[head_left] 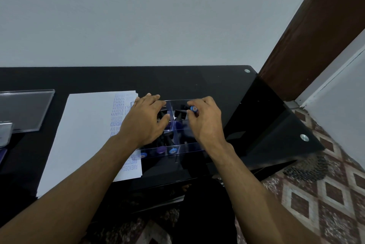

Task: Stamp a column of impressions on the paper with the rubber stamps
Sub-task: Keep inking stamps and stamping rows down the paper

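A stack of white paper point(87, 131) lies on the black desk, with a column of blue impressions point(118, 110) down its right side. To its right stands a clear acrylic organiser point(185, 148) with several black-handled rubber stamps point(172, 151) in its compartments. My left hand point(146, 121) rests over the organiser's left side, fingers spread and slightly bent across the stamps there; what lies under its palm is hidden. My right hand point(205, 121) pinches a stamp with a blue round cap point(193, 108) above the organiser's far right compartment.
A clear acrylic lid or tray point(25, 109) lies at the far left of the black glass desk point(197, 81). The desk's right edge drops to a lower glass shelf point(280, 135) and a patterned floor point(325, 194). A wall rises just behind the desk.
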### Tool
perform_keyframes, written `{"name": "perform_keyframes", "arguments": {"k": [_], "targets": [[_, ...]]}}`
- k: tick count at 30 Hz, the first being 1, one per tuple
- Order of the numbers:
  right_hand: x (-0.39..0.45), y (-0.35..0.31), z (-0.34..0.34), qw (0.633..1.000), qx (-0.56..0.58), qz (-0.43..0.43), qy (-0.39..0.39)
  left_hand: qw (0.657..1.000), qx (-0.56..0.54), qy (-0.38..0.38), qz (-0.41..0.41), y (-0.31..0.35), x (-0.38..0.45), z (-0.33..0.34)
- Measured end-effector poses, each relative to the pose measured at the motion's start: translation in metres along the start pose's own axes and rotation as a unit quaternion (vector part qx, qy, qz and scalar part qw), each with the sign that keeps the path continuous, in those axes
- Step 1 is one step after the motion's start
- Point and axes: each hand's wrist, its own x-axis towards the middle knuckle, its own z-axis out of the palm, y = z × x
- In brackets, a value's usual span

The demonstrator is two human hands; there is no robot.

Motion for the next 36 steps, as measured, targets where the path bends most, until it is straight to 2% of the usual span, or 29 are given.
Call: {"name": "perform_keyframes", "arguments": {"k": [8, 20, 24, 29, 36], "targets": [[-0.014, -0.06, 0.011, 0.998, 0.05, -0.036, 0.013, 0.999, -0.007, 0.032, -0.04, -0.027, -0.041, -0.033], [-0.051, -0.192, 0.093, 0.983, 0.113, -0.117, -0.088, 0.982, 0.063, 0.048, -0.172, -0.135, -0.173, -0.109], [-0.063, -0.234, 0.121, 0.972, 0.134, -0.146, -0.13, 0.973, 0.066, 0.075, -0.209, -0.166, -0.213, -0.132], [-0.076, -0.28, 0.154, 0.958, 0.144, -0.186, -0.161, 0.96, 0.085, 0.074, -0.255, -0.204, -0.256, -0.146], [-0.086, -0.324, 0.183, 0.95, 0.142, -0.199, -0.194, 0.943, 0.101, 0.069, -0.31, -0.249, -0.296, -0.156]]}}
